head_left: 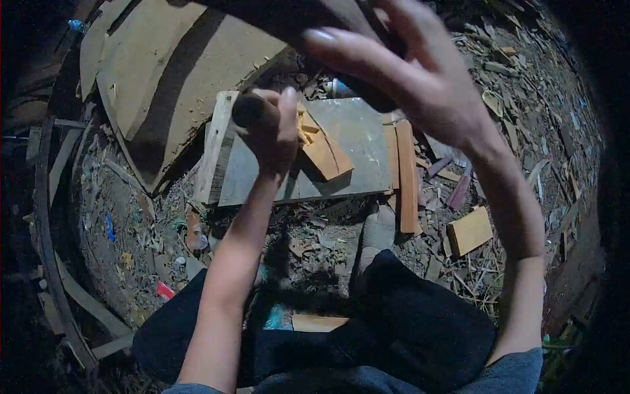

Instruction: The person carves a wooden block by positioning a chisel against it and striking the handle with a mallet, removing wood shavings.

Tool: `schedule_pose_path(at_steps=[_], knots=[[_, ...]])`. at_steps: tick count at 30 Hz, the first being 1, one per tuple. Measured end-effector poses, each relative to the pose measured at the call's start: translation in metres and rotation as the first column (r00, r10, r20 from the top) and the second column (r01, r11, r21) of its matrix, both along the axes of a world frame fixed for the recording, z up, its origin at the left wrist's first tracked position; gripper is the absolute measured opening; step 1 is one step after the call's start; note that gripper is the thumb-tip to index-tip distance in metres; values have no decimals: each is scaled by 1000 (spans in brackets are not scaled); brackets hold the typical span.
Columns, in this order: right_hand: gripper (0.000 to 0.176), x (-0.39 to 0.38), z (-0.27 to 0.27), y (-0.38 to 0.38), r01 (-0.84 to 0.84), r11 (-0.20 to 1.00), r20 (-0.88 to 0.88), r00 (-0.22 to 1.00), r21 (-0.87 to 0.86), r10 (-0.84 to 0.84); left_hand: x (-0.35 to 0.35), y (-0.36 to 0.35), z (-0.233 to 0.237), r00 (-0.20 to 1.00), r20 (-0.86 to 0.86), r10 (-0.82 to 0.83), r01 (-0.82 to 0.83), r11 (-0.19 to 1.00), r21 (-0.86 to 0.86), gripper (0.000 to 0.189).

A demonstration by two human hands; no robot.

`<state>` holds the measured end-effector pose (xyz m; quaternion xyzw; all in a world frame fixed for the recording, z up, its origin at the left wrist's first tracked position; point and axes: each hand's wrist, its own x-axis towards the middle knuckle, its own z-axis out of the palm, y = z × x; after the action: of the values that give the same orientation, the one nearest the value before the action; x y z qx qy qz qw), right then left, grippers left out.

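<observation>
Dark handle point(248, 109) likely stiff, light; left hand point(274, 134) fisted near its top, block point(326, 152) beside; right hand point(423, 79) curled on tool point(289, 16).

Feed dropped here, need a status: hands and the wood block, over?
Left hand shut on dark handle, by wood block on board. Right hand raised, grip unclear. Scraps all around.

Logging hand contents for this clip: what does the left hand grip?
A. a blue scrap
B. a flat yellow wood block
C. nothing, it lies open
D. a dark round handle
D: the left hand is closed round a dark handle, held above the wood piece on the grey board.
</observation>
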<state>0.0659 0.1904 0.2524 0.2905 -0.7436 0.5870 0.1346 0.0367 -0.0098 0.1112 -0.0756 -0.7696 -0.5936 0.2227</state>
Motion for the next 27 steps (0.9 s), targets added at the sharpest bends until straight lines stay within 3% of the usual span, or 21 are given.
schedule_pose_path(at_steps=[1, 3, 4, 5, 7, 9, 10, 11, 12, 13, 15, 16, 18, 21, 22, 23, 25, 27], knots=[[60, -1, 8, -12, 14, 995, -171, 985, -97, -30, -4, 2, -15, 977, -210, -25, 23, 1000, -14, 13], [55, -14, 5, -32, 97, 983, -610, 773, -156, -173, -5, -3, -39, 958, -288, -8, -23, 994, -107, 19], [48, -6, 8, -27, 217, 976, -653, 740, 3, -163, -1, -8, -47, 933, -359, 17, -91, 978, -190, 29], [49, 6, 4, -25, 192, 946, -420, 905, 262, -67, 2, -15, -55, 901, -433, 39, -168, 950, -264, 39], [53, -1, -6, -29, 73, 916, -164, 986, 394, -8, 8, -24, -41, 843, -536, 45, -340, 816, -468, 64], [56, 0, -8, -23, 123, 863, -143, 988, 490, -59, -1, -16, -37, 891, -438, 119, -174, 981, -86, 48], [55, -2, -10, -22, 145, 930, -190, 978, 338, -83, -7, -17, -29, 982, -154, 112, -81, 977, 196, 38], [55, -3, -13, -20, 163, 971, -229, 966, 177, -120, -12, -19, -21, 992, 128, 4, -65, 876, 477, 28], [55, -6, -14, -17, 128, 990, -253, 961, 63, -108, 2, -10, 27, 997, -77, -1, 37, 887, 461, 11], [58, -16, -14, -10, 58, 997, -357, 933, 58, -33, -3, -10, 39, 991, -122, -56, 125, 710, 693, 15], [75, 7, 10, 6, -162, 980, 33, 987, 117, 159, -6, -18, 50, 978, -205, -35, 159, 760, 630, 16], [71, 7, 13, 8, -144, 983, 126, 983, 110, 130, -5, -19, 51, 978, -205, -32, 157, 763, 627, 16], [69, 5, 3, 11, -108, 983, 80, 992, 147, 97, -3, -16, 50, 993, -104, -49, 95, 856, 509, 18], [65, -15, -38, 15, -83, 983, 8, 997, 165, 83, -2, -17, 38, 988, -95, -121, 153, 825, 544, 19], [62, -7, -40, 12, 19, 985, 27, 999, 169, -23, -1, -15, 36, 988, -91, -123, 153, 824, 546, 19], [60, -3, -43, 10, 119, 978, 43, 991, 174, -128, 0, -11, 34, 993, -90, -77, 113, 843, 526, 20], [64, -4, -50, 9, 94, 991, 49, 994, 91, -99, 1, -5, 32, 995, -92, -29, 72, 861, 504, 21], [65, -2, -50, 9, 148, 971, 50, 986, 188, -160, 1, -1, 31, 997, -72, 23, 18, 854, 520, 21]])
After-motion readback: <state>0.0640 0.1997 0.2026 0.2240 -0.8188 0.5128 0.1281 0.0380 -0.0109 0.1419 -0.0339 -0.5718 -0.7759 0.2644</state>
